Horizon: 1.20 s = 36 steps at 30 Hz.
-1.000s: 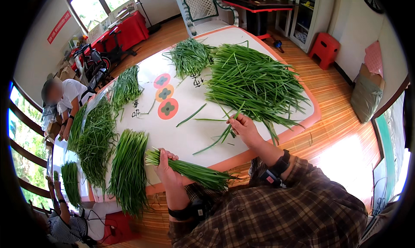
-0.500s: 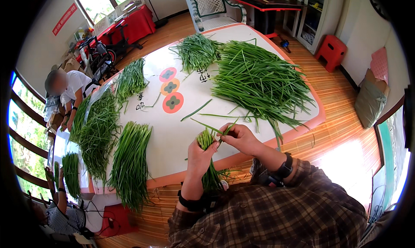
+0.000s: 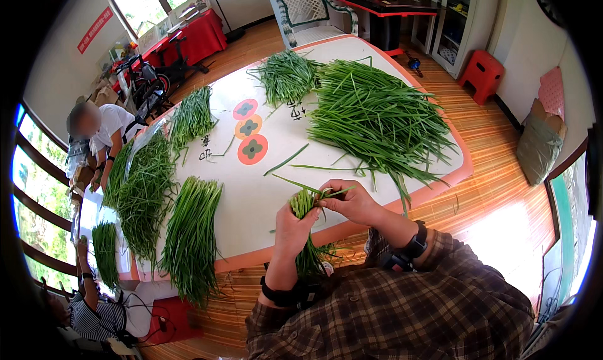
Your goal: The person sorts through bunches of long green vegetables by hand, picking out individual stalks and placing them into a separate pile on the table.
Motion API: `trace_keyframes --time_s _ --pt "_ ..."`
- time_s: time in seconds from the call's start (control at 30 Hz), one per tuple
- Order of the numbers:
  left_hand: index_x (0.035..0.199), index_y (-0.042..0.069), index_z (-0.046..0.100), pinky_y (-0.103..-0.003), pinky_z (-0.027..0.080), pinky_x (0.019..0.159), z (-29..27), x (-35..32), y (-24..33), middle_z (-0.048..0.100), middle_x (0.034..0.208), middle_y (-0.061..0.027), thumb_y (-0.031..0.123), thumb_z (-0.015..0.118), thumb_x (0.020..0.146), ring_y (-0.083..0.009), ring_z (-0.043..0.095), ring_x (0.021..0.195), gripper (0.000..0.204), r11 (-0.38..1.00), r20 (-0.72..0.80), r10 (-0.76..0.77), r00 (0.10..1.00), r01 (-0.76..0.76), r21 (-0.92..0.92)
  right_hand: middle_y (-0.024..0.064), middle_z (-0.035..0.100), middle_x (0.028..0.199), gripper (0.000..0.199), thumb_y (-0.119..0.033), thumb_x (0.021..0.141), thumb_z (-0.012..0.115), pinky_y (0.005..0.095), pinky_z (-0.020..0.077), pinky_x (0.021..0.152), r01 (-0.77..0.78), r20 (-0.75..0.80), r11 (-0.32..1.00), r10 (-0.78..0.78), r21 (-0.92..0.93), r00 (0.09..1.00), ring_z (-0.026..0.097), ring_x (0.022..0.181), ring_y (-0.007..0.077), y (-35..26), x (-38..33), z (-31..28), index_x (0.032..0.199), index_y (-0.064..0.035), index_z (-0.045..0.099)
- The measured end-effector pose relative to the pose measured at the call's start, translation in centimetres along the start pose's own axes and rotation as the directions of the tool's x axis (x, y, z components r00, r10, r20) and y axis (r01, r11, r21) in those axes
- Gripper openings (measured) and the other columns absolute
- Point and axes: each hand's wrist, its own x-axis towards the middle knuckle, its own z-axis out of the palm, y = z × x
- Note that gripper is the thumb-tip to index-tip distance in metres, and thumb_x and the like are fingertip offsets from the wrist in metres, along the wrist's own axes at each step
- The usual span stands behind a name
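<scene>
Two bare hands meet over the near edge of a table, seen from the person's head camera. Curled around a bundle of long green leaves [image 3: 303, 204], the left hand [image 3: 291, 229] grips it just below the pale stem ends, which point up and away; the leafy part hangs below the fist, past the table's salmon-coloured rim. Thumb and fingertips of the right hand [image 3: 353, 204] pinch a thin green blade [image 3: 295, 183] at those stem ends, close by the left thumb; whether the two hands touch is hard to tell. Dark bands circle both wrists, and the sleeves are brown plaid.

On the white table [image 3: 251, 203], a large heap of green leaves [image 3: 380, 118] spreads to the right, with a few loose blades [image 3: 286, 160] beside it. Left of the hands lies a neat sheaf [image 3: 191, 234], and beyond it a tangled pile [image 3: 146, 190]. Two smaller piles rest farther off, around three printed flower discs [image 3: 249, 128].

At the far left, a person in a white shirt [image 3: 118, 123] leans in; nearer, another wears a striped top [image 3: 97, 315]. A red stool [image 3: 482, 77] stands on the wooden floor at right.
</scene>
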Motion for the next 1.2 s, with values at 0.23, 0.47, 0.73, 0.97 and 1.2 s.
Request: trace_keyframes --time_s 0.23,0.47,0.73,0.97,1.2 --pt "0.087 -0.001 0.059 -0.024 0.042 0.056 -0.5 -0.3 0.2 0.056 0.068 -0.0010 0.008 0.062 0.080 -0.0082 0.050 0.061 0.012 0.998 0.019 -0.064 0.998 0.064 -0.009 -0.0014 0.059 0.077 0.012 -0.009 0.084 0.060 0.0188 0.0408 0.060 -0.079 0.008 0.994 0.079 -0.076 0.997 0.049 0.067 0.0034 -0.1 -0.1 -1.0 0.093 -0.0016 0.058" --pt "0.090 0.000 0.055 -0.023 0.043 0.058 -2.0 -0.3 0.4 0.062 0.080 -0.0097 0.006 0.057 0.083 -0.0114 0.054 0.066 0.009 0.982 -0.130 -0.014 0.991 -0.011 -0.190 0.0001 0.057 0.074 0.014 -0.019 0.088 0.057 0.0190 0.0365 0.052 -0.102 -0.274 0.963 0.171 0.249 0.947 0.043 0.057 0.0053 1.2 0.9 -4.3 0.086 -0.0056 0.055" --pt "0.091 0.001 0.052 -0.025 0.043 0.057 -4.1 0.0 -0.7 0.051 0.069 -0.0053 0.004 0.057 0.083 -0.0127 0.050 0.064 0.011 0.825 -0.328 -0.106 0.939 -0.101 -0.555 0.0021 0.059 0.078 0.013 -0.019 0.090 0.053 0.0200 0.0390 0.052 -0.077 -0.206 0.774 0.260 0.628 0.943 0.044 0.057 0.0059 3.4 1.2 -5.4 0.088 -0.0057 0.053" --pt "0.088 0.000 0.054 -0.025 0.042 0.057 -4.1 -0.1 0.9 0.053 0.073 -0.0062 0.008 0.058 0.083 -0.0139 0.050 0.062 0.011 0.892 -0.296 -0.071 0.952 -0.072 -0.446 0.0001 0.058 0.074 0.010 -0.015 0.088 0.056 0.0200 0.0372 0.052 -0.031 -0.219 0.879 0.153 0.477 0.964 0.042 0.056 0.0056 3.0 2.0 -5.8 0.087 -0.0056 0.054" --pt "0.086 0.001 0.053 -0.023 0.041 0.057 -1.6 -0.5 2.1 0.053 0.075 -0.0046 -0.002 0.064 0.076 -0.0121 0.049 0.064 0.016 0.893 -0.270 -0.052 0.962 -0.076 -0.444 0.0011 0.056 0.067 0.016 -0.015 0.083 0.062 0.0217 0.0392 0.055 -0.064 -0.104 0.993 0.054 -0.097 0.993 0.046 0.059 0.0063 0.9 2.7 -2.5 0.078 -0.0022 0.055"
